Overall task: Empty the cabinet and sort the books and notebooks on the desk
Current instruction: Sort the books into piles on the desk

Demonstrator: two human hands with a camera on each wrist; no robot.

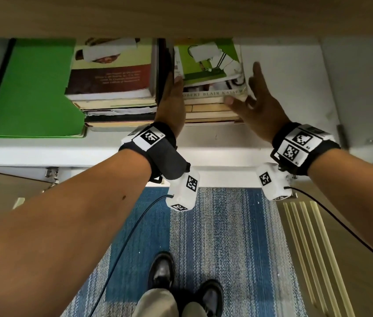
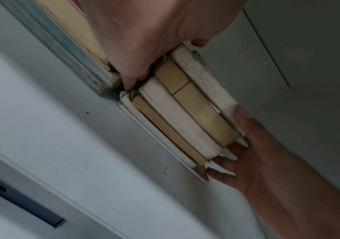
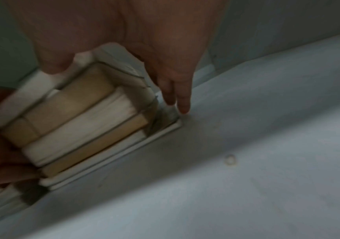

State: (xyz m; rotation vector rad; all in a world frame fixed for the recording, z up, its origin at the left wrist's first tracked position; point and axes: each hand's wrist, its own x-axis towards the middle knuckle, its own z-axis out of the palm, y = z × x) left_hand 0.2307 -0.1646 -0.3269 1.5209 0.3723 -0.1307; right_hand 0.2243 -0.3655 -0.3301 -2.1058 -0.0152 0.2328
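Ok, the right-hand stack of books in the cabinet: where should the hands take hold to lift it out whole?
Probably by its two short sides, one hand each, low down. The right stack lies flat with uneven edges, and the middle stack sits close on its left, so the left hand slips into that gap while the right hand comes from the open side, fingers reaching toward the bottom book.

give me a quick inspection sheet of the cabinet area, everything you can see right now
surface: white cabinet shelf, bare to the right of the books
job's things: right book stack between both hands; middle book stack beside it; green folder far left
clutter: nothing seen
grippers: left hand flat against the right stack's left side; right hand at its right side, fingers spread, thumb on its front edge
cables: black cable from the left wrist camera, another from the right
surroundings: blue striped carpet, black shoes
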